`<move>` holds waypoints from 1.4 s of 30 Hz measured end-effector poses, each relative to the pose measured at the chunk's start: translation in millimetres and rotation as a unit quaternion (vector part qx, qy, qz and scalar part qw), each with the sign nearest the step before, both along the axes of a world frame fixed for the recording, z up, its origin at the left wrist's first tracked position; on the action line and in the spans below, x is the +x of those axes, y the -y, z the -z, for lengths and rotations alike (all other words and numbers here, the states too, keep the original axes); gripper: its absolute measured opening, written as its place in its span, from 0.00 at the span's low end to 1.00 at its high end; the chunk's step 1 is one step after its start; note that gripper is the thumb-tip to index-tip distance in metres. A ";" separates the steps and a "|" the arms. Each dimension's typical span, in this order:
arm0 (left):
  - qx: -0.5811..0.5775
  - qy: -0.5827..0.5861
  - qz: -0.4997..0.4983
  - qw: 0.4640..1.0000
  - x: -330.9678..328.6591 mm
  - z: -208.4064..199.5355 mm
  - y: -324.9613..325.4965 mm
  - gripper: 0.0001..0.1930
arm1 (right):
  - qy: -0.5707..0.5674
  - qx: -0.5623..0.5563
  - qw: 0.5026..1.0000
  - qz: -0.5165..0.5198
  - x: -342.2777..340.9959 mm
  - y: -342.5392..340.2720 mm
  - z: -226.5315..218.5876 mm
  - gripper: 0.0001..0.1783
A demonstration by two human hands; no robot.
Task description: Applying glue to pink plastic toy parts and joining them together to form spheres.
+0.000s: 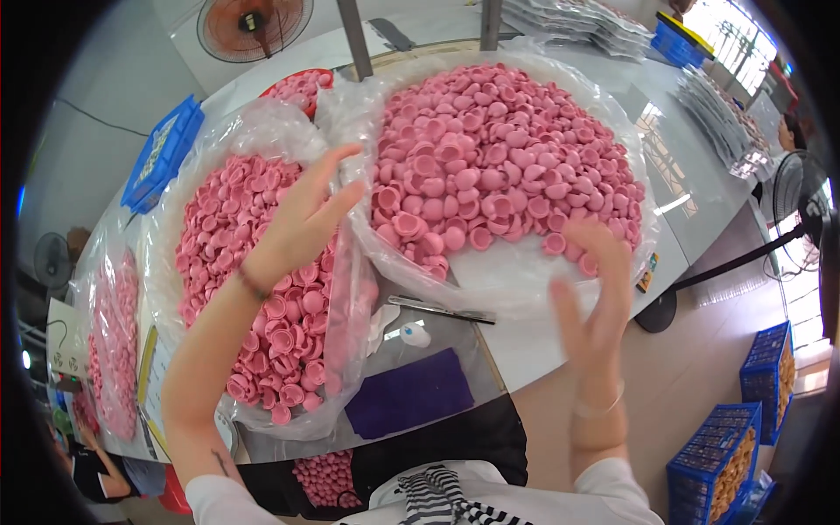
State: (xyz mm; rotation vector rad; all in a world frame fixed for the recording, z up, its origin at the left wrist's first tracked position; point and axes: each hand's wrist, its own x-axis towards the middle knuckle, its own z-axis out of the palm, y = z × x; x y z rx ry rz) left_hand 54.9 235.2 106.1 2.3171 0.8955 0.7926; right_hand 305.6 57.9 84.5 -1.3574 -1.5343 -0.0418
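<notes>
Pink rubber caps (pixel 503 153), small and cup-shaped, fill two clear plastic bags on the grey table (pixel 691 175). The larger bag (pixel 490 280) sits at the table's far middle; the second bag (pixel 346 350) lies along its left edge, and its caps (pixel 262 289) reach nearly to the near edge.

Handling, as judged: each cap looks light, soft and springy, unlikely to break, but loose and apt to roll or spill. The bag film is thin and slippery; it is best taken at the bunched rim, not at the belly.

Left hand (pixel 302 223): raised over the left bag, palm down, fingers spread and apart, holding nothing, fingertips close to the fold between the two bags.

Right hand (pixel 591 280): at the near right rim of the larger bag, fingers open and blurred; whether they touch the film cannot be told.

A dark strip (pixel 442 309) and a purple cloth (pixel 411 392) lie near the table's near edge.
</notes>
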 end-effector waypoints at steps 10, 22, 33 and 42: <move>0.015 -0.227 -0.078 0.971 152.0 59.8 -95.9 0.33 | 0.150 -0.323 0.931 0.075 119.1 -173.0 42.1 0.31; 0.121 -0.233 0.042 0.964 137.4 52.6 -24.0 0.40 | 0.321 -0.177 0.929 0.055 82.2 -99.1 39.2 0.28; 0.141 -0.254 0.040 0.956 123.1 48.7 -41.9 0.35 | 0.352 -0.211 0.912 -0.002 73.4 -43.0 19.8 0.27; 0.062 -0.310 0.001 0.949 149.5 51.6 -63.2 0.38 | 0.366 -0.277 0.888 0.027 68.7 -71.0 20.4 0.45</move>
